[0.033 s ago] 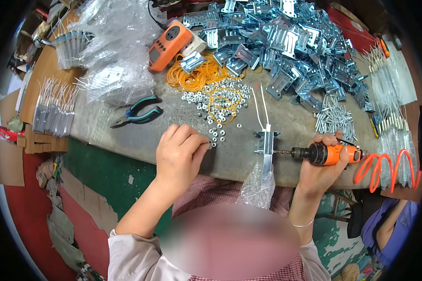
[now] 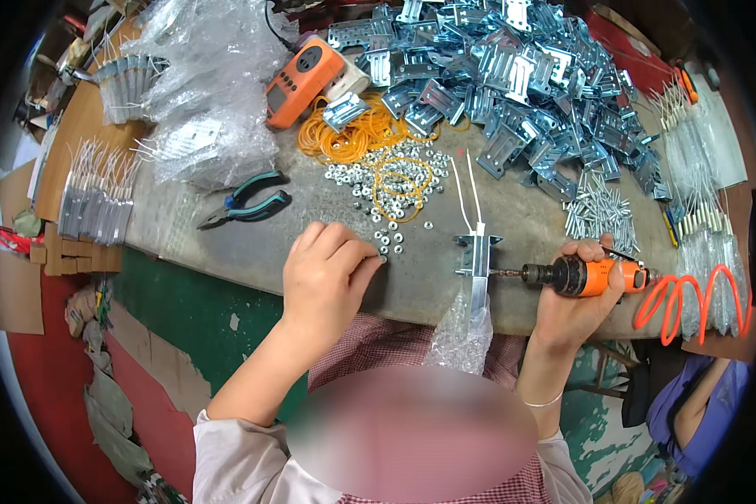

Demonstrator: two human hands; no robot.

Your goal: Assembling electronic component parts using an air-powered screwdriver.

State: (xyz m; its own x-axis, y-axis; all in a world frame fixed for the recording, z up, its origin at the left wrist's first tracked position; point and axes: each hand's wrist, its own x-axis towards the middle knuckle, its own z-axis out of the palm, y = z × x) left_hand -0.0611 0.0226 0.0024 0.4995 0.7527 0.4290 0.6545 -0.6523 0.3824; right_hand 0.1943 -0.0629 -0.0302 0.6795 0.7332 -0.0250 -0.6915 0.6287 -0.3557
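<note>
My left hand (image 2: 326,270) is closed in a pinch, thumb and fingertips on a small metal nut at the near end of the pile of nuts (image 2: 395,181). Wrapped in my right hand (image 2: 575,311) is an orange and black power screwdriver (image 2: 592,275). Its bit points left and meets the side of a shiny metal bracket (image 2: 476,256). That bracket sits around a flat metal strip with two white wires (image 2: 470,193) running away from me. Clear bubble wrap (image 2: 462,336) covers the strip's near end, which hangs over the table edge.
Blue-handled pliers (image 2: 248,202) lie left of the nuts. Behind are yellow rubber bands (image 2: 344,139), an orange socket box (image 2: 302,80) and a heap of metal brackets (image 2: 512,76). Screws (image 2: 601,214) and a coiled orange hose (image 2: 689,307) are at right. Bubble wrap (image 2: 214,92) fills the far left.
My left hand has shifted slightly to the right, its fingertips now at the nearest nut. My right hand, the screwdriver and the bracket have stayed in place.
</note>
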